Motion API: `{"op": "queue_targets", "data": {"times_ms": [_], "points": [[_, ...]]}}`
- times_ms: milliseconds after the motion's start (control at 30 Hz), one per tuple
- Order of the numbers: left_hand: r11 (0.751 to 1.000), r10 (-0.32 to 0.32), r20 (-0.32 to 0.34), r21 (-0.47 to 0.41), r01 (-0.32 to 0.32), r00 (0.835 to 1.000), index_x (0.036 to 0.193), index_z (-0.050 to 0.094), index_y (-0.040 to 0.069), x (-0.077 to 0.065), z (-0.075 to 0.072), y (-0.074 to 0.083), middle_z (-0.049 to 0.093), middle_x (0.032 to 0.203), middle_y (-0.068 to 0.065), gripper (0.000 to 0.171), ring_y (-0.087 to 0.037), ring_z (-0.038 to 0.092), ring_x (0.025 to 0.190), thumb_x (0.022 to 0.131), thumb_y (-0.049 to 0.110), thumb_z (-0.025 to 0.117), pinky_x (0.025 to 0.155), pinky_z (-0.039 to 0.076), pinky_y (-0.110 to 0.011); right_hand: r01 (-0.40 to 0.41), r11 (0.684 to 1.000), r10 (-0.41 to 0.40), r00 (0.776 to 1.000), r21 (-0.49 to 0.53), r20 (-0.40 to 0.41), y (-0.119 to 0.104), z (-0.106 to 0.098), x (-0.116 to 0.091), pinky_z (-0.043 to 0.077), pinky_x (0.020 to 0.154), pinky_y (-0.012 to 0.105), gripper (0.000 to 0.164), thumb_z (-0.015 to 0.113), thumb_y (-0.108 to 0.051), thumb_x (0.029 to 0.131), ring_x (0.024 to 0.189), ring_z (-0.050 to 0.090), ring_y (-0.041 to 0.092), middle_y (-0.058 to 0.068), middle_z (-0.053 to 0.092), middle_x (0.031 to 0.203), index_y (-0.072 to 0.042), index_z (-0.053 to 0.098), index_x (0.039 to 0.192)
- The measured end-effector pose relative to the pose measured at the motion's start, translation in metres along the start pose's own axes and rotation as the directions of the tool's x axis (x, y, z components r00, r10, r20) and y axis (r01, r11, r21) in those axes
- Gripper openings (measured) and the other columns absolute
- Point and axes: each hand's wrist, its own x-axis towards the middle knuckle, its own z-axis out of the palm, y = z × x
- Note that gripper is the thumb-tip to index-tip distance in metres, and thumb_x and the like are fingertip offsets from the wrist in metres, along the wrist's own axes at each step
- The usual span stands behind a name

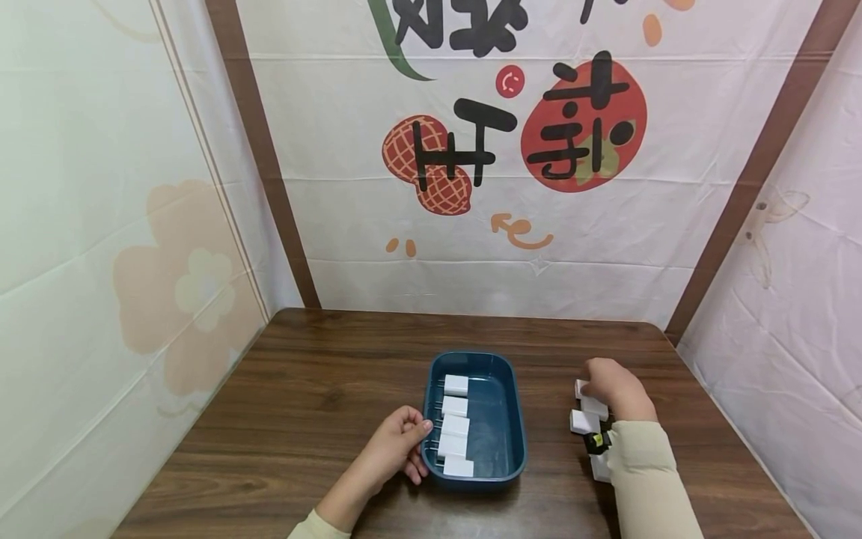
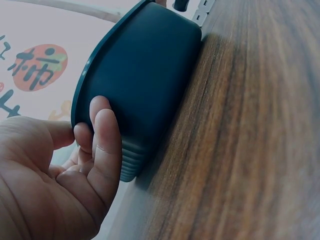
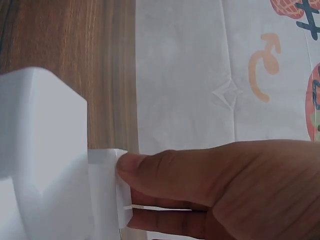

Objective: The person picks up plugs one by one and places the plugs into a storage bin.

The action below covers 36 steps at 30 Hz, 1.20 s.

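Observation:
My left hand pinches the left rim of a dark blue rectangular tray, thumb over the edge and fingers against its outer wall. Inside the tray, several white plug-in chargers line the left side, metal prongs pointing left. To the right of the tray, my right hand holds the farthest of several loose white chargers. In the right wrist view the thumb lies on the end of that charger, fingers below, by a thin prong. A larger-looking white charger stands in front.
Near the right wrist lie more white chargers, and one is partly hidden by the sleeve. A small black wrist device sits beside the cuff. The brown wooden table meets printed white curtains at its back and sides.

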Motion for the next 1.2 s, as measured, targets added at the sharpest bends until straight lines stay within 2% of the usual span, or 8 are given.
{"op": "queue_targets", "data": {"times_ms": [167, 267, 633, 867, 1200], "points": [[1.000, -0.002, 0.001, 0.000, 0.002, 1.000, 0.110, 0.044, 0.001, 0.000, 0.000, 0.000, 0.063, 0.070, -0.011, 0.026, -0.018, 0.063, 0.051, 0.107, 0.024, 0.056, 0.042, 0.054, -0.028, 0.012, 1.000, -0.012, 1.000, -0.015, -0.008, 0.003, -0.001, -0.001, 0.055, 0.069, 0.045, 0.019, 0.072, -0.003, 0.089, 0.079, 0.062, 0.024, 0.018, 0.072, 0.100, 0.004, 0.071, 0.107], [1.000, -0.011, 0.002, -0.002, 0.011, 1.000, 0.110, 0.045, 0.001, 0.000, -0.001, -0.001, 0.063, 0.070, -0.010, 0.026, -0.017, 0.064, 0.051, 0.107, 0.025, 0.056, 0.043, 0.055, -0.028, 0.015, 1.000, -0.015, 1.000, -0.013, -0.012, 0.004, 0.001, -0.002, 0.054, 0.066, 0.042, 0.016, 0.070, -0.002, 0.090, 0.077, 0.061, 0.022, 0.016, 0.071, 0.098, 0.003, 0.071, 0.105], [1.000, -0.008, 0.004, -0.002, 0.008, 1.000, 0.112, 0.044, 0.001, 0.001, 0.000, -0.002, 0.063, 0.071, -0.011, 0.027, -0.018, 0.064, 0.051, 0.107, 0.025, 0.055, 0.042, 0.055, -0.028, 0.010, 1.000, -0.010, 1.000, 0.003, -0.018, 0.006, 0.006, 0.003, 0.056, 0.069, 0.044, 0.018, 0.071, -0.001, 0.090, 0.081, 0.064, 0.023, 0.019, 0.072, 0.102, 0.004, 0.071, 0.107], [1.000, 0.000, 0.005, -0.009, 0.000, 1.000, 0.111, 0.044, 0.000, 0.001, 0.000, -0.001, 0.062, 0.070, -0.011, 0.027, -0.018, 0.063, 0.051, 0.107, 0.025, 0.056, 0.042, 0.054, -0.028, -0.005, 1.000, 0.005, 1.000, 0.010, -0.029, 0.005, 0.008, 0.006, 0.053, 0.066, 0.042, 0.017, 0.070, -0.001, 0.090, 0.076, 0.059, 0.023, 0.019, 0.071, 0.101, 0.004, 0.071, 0.107], [1.000, 0.000, 0.007, -0.009, 0.000, 1.000, 0.112, 0.044, 0.000, 0.002, 0.000, -0.002, 0.063, 0.071, -0.012, 0.028, -0.018, 0.063, 0.051, 0.107, 0.025, 0.056, 0.043, 0.054, -0.028, -0.015, 1.000, 0.014, 0.999, -0.016, -0.038, 0.006, 0.012, 0.010, 0.058, 0.074, 0.044, 0.024, 0.071, 0.005, 0.088, 0.090, 0.067, 0.028, 0.022, 0.072, 0.109, 0.005, 0.071, 0.113]]}}
